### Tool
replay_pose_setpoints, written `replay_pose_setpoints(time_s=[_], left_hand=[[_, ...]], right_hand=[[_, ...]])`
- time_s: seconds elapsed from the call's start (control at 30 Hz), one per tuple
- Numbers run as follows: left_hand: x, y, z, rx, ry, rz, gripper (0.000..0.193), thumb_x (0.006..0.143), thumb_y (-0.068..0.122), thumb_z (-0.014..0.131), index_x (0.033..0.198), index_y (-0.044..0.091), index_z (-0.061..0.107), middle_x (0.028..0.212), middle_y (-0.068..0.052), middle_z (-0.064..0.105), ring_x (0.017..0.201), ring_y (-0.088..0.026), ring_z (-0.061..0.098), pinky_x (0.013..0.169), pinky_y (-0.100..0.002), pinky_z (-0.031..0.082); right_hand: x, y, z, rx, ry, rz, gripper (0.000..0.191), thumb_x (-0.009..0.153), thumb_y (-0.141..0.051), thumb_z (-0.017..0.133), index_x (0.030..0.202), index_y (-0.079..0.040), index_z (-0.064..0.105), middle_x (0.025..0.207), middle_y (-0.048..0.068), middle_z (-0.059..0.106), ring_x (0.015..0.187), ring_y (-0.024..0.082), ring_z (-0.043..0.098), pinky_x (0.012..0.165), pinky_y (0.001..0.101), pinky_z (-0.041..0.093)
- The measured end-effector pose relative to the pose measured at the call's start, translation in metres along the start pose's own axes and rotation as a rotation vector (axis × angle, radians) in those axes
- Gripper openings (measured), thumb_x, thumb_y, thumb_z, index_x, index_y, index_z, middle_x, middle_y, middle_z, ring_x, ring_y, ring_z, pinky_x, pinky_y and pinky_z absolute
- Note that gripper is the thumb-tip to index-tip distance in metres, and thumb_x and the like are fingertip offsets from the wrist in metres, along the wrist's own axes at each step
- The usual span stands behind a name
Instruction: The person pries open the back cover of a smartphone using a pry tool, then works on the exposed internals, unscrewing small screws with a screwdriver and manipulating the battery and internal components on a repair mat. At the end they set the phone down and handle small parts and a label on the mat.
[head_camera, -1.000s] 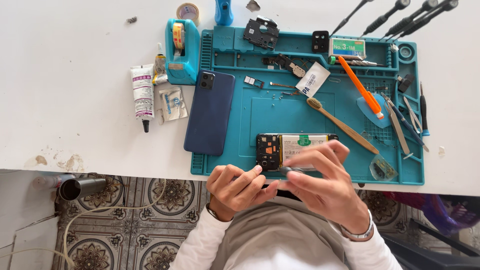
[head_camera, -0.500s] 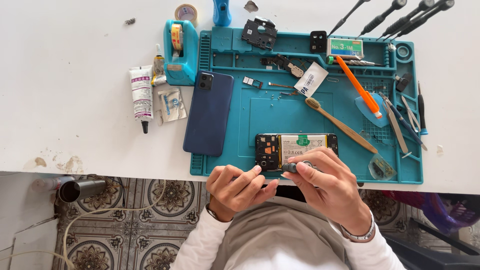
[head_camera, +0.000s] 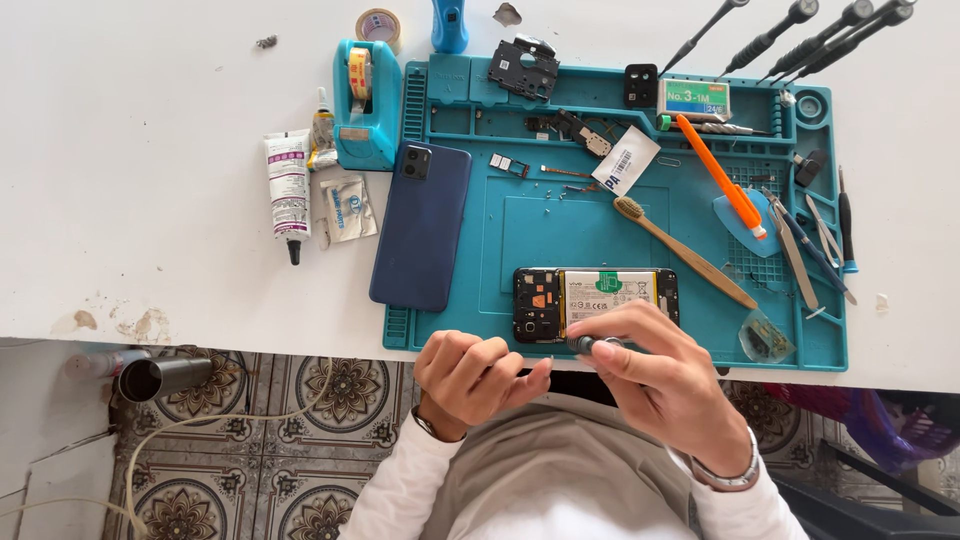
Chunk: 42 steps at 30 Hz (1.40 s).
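Your right hand (head_camera: 665, 385) is pinching the dark grip of a small screwdriver (head_camera: 585, 345) between thumb and fingertips, and the tool is lying low over the near edge of the opened phone (head_camera: 596, 303). That phone is sitting at the six o'clock edge of the teal work mat (head_camera: 560, 225), back off, with its battery and circuit board showing. Your left hand (head_camera: 475, 380) is curling loosely just at nine o'clock of the tool, fingertips drawn together; I cannot tell whether it is holding anything, perhaps a screw too small to see.

You are working right at the rim of the desk (head_camera: 130, 160), and that is probably the main risk: a loosened screw could be rolling off the mat toward your lap or the tiled floor. The phone is not being braced by either hand, so pressure from the driver may be pushing it toward twelve o'clock or skidding the tip across the board. The blue back cover (head_camera: 420, 225) is lying at ten o'clock of the phone, half off the mat, where a stray elbow could be nudging it. The wooden toothbrush (head_camera: 682, 251) is resting at one o'clock, close enough for your knuckles to catch.
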<state>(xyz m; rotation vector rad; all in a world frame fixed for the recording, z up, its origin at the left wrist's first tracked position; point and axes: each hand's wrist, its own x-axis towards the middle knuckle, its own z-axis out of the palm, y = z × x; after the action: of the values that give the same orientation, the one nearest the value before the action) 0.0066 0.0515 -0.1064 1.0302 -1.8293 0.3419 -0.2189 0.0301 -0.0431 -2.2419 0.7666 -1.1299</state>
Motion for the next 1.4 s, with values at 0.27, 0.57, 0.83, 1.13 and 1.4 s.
replay_pose_setpoints(time_s=[0.27,0.57,0.83,1.13,1.4], left_hand=[[0.000,-0.001,0.000,0.032,-0.022,-0.012,0.024,0.087,0.032,0.085,0.098,0.015,0.074,0.086,0.004,0.060,0.070,-0.014,0.054,0.061,-0.030,0.044],[0.003,0.001,0.000,0.022,-0.024,-0.024,0.023,0.086,0.031,0.086,0.095,0.014,0.074,0.086,0.004,0.061,0.070,-0.014,0.054,0.060,-0.029,0.043],[0.004,0.001,0.004,0.051,0.001,-0.022,0.023,0.086,0.035,0.083,0.089,0.015,0.071,0.082,0.004,0.060,0.065,-0.014,0.053,0.057,-0.030,0.040],[-0.001,0.001,0.005,0.042,0.013,-0.027,0.024,0.088,0.034,0.081,0.089,0.012,0.070,0.083,0.001,0.060,0.066,-0.016,0.055,0.058,-0.031,0.044],[0.001,0.002,0.004,0.048,0.004,-0.041,0.023,0.089,0.034,0.079,0.087,0.013,0.070,0.082,0.001,0.060,0.065,-0.015,0.055,0.058,-0.030,0.043]], right_hand=[[0.006,-0.001,0.001,0.033,-0.029,-0.016,0.069,0.088,0.004,0.076,0.145,-0.025,0.050,0.119,0.010,0.073,0.098,0.028,0.072,0.085,0.0366,0.059],[0.018,0.006,0.000,0.001,0.072,-0.084,0.060,0.090,0.000,0.080,0.139,-0.019,0.050,0.114,0.010,0.075,0.096,0.022,0.075,0.084,0.0316,0.058],[0.048,0.031,0.009,-0.311,0.340,0.013,0.042,0.101,0.005,0.074,0.117,-0.002,0.036,0.117,0.019,0.074,0.104,0.029,0.078,0.085,0.0308,0.061],[0.050,0.042,0.019,-0.321,0.291,0.063,0.038,0.100,0.004,0.073,0.113,-0.004,0.038,0.116,0.019,0.074,0.102,0.029,0.078,0.084,0.0329,0.062],[0.053,0.047,0.021,-0.309,0.290,0.091,0.037,0.101,0.003,0.072,0.113,-0.004,0.038,0.117,0.021,0.074,0.101,0.028,0.078,0.082,0.0323,0.062]])
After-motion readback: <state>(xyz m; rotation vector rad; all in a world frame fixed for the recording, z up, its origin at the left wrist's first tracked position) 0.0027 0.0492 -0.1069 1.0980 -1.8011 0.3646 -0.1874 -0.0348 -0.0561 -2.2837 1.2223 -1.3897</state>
